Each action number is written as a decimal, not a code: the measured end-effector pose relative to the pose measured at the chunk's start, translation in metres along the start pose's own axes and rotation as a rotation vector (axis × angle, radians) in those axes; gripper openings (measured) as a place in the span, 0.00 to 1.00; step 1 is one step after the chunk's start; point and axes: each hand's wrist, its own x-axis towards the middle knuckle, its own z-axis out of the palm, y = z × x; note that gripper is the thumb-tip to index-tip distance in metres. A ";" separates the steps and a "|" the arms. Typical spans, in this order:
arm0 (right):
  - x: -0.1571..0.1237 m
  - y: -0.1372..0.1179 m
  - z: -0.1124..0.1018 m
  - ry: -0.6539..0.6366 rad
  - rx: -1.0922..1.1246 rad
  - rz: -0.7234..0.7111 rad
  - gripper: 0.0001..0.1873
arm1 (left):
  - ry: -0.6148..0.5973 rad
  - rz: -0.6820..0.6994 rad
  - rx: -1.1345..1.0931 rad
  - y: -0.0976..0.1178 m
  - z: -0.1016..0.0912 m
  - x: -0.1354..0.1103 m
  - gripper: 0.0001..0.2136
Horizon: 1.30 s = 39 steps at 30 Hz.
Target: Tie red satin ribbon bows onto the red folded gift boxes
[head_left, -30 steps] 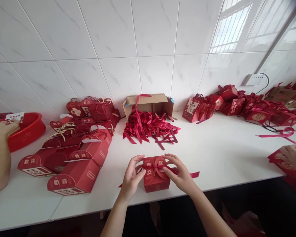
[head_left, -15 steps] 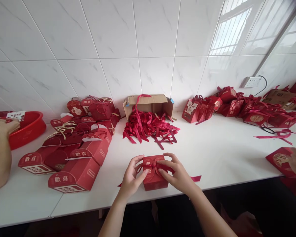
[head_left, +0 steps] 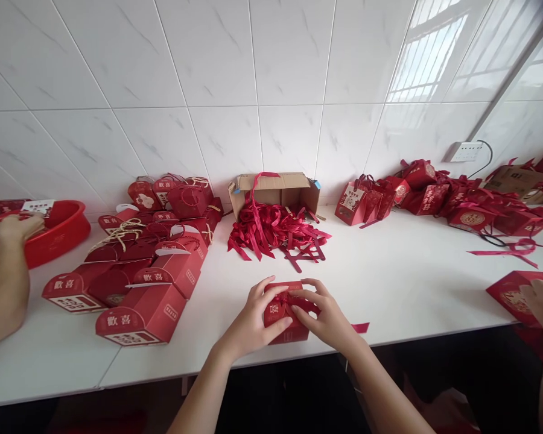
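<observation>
A small red gift box (head_left: 292, 335) with pale printed characters sits near the front edge of the white table. Dark red ribbon (head_left: 309, 305) crosses its top, and a loose tail comes out to the right. My left hand (head_left: 256, 314) curves over the box's left side, its fingertips on the ribbon at the middle and its thumb low on the front. From the right, my right hand (head_left: 324, 312) presses fingers and thumb together on the ribbon. The ribbon's knot or crossing is partly covered by my fingers.
Behind the box, a pile of red ribbons (head_left: 276, 232) spills from a cardboard box (head_left: 271, 182). Red gift boxes (head_left: 163, 310) stand grouped at left, with more (head_left: 428, 199) at back right. Another person's arm reaches into a red basin (head_left: 66, 238); a hand at right touches a box.
My left hand has moved inward over the box top, its fingers now reaching the ribbon at the middle. My right hand stays on the ribbon. The view has shifted slightly.
</observation>
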 end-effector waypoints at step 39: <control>0.014 0.016 -0.020 -0.115 0.275 0.266 0.23 | 0.069 -0.172 -0.243 -0.008 -0.018 0.003 0.16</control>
